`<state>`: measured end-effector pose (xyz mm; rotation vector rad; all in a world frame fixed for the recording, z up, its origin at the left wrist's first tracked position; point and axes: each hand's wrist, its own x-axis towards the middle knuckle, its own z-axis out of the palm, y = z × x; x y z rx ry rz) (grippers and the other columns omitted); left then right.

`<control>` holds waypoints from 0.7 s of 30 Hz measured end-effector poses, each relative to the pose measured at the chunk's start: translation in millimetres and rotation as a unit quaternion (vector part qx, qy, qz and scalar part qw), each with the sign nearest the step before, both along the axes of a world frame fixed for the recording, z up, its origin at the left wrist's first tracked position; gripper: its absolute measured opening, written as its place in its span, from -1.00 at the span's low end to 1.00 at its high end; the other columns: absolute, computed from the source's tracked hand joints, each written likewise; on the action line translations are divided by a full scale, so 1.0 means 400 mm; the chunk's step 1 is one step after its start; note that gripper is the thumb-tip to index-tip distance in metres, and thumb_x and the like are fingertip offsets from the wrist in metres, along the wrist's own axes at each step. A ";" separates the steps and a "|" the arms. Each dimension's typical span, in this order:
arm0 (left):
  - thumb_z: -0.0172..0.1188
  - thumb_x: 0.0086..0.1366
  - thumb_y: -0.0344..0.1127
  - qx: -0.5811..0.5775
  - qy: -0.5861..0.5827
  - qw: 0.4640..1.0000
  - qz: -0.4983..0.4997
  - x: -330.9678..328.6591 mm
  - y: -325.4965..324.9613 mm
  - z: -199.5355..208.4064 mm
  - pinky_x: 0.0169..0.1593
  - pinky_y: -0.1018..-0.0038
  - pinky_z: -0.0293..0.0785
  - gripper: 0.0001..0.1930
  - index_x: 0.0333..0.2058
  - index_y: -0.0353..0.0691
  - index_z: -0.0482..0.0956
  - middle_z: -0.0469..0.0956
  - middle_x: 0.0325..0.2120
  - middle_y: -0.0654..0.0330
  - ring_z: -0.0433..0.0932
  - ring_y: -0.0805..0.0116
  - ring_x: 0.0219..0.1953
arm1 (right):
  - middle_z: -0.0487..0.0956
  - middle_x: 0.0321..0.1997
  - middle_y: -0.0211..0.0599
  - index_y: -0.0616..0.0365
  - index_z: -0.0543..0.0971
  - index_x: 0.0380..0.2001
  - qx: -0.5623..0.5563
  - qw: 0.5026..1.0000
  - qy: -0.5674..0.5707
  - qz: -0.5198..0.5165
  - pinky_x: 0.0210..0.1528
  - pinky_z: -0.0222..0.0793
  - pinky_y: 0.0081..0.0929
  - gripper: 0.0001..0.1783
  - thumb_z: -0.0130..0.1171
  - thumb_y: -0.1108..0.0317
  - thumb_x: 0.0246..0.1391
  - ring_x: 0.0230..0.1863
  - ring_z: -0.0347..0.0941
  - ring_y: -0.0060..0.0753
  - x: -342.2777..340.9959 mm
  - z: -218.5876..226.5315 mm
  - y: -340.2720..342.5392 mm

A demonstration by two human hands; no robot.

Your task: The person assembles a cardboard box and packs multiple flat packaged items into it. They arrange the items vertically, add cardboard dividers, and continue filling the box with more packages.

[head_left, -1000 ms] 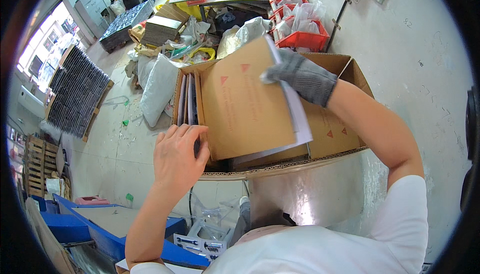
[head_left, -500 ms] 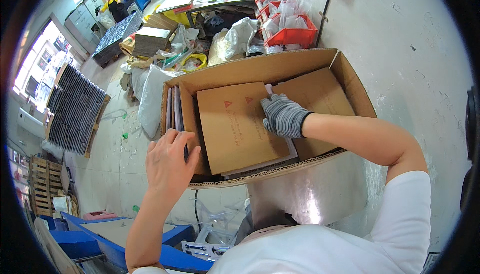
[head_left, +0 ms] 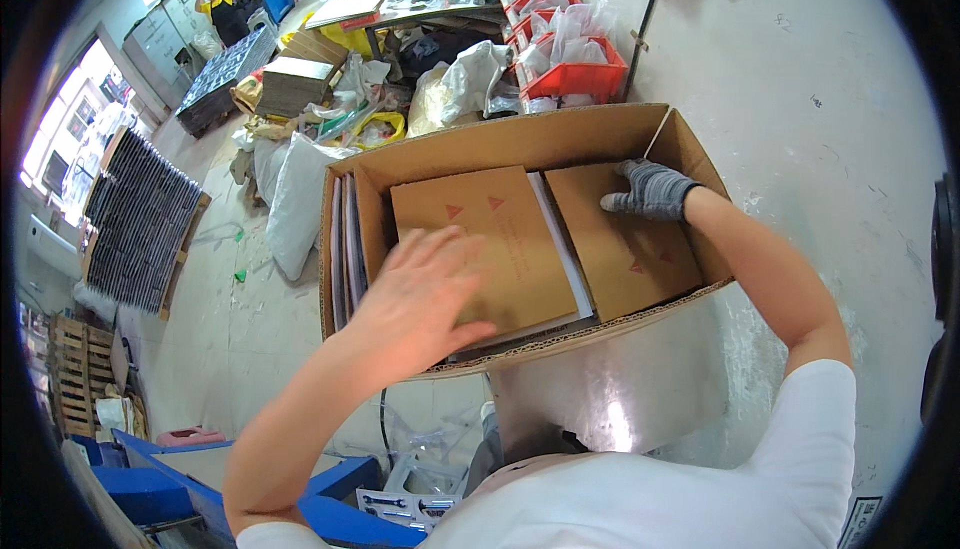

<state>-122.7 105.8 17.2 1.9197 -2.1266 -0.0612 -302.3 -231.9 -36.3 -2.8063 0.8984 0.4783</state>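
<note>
A long open cardboard box (head_left: 520, 349) stands before me. Inside it, on the left, lies a brown cardboard sheet (head_left: 500, 239) printed with small red triangles. Beside it on the right is a second brown cardboard sheet (head_left: 610, 259), with a strip of white sheet edges (head_left: 565, 244) showing between the two. My bare left hand (head_left: 415, 294), fingers spread, is over the lower left of the left sheet; whether it touches cannot be made out. My right hand (head_left: 652, 192), in a grey striped glove, lies on the far part of the right sheet, thumb apart from its fingers.
Thin sheets (head_left: 350, 239) stand upright at the box's left end. A metal surface (head_left: 650, 389) lies under the box, and the white wall (head_left: 800, 199) rises at right. Behind are red bins (head_left: 570, 74) and white sacks (head_left: 300, 209). Another person (head_left: 225, 19) stands far left.
My right hand has moved right, from the gap between the sheets onto the right sheet. My left hand has come from the box's left edge to over the left sheet.
</note>
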 end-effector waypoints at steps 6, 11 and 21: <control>0.27 0.17 -0.07 0.109 0.029 0.977 -0.180 -0.047 -0.207 -0.121 0.31 0.15 0.16 -0.47 0.05 -0.24 0.45 0.32 0.16 0.05 0.19 0.05 0.29 | 0.28 0.28 0.23 0.35 0.23 0.24 -0.021 0.999 -0.019 -0.027 0.33 0.13 -0.16 0.08 0.11 -0.39 -0.07 0.30 0.22 0.11 -0.003 -0.031 -0.012; 0.32 0.09 0.02 0.121 -0.085 0.969 -0.200 -0.055 -0.230 -0.132 0.27 -0.03 0.16 -0.36 0.12 -0.09 0.39 0.29 0.18 0.17 0.13 0.11 0.32 | 0.25 0.31 0.18 0.32 0.21 0.26 -0.033 0.999 0.012 -0.018 0.33 0.13 -0.13 0.07 0.06 -0.40 -0.02 0.31 0.22 0.09 0.002 -0.008 0.015; 0.41 -0.06 -0.05 0.162 -0.133 0.960 -0.186 -0.081 -0.206 -0.088 0.14 0.10 0.31 -0.37 0.04 0.00 0.48 0.31 0.17 0.25 0.18 0.20 0.30 | 0.43 0.11 0.12 0.26 0.44 0.04 -0.059 0.994 -0.014 0.088 0.29 0.17 -0.17 -0.34 -0.01 -0.13 0.16 0.17 0.34 0.09 0.042 0.022 0.049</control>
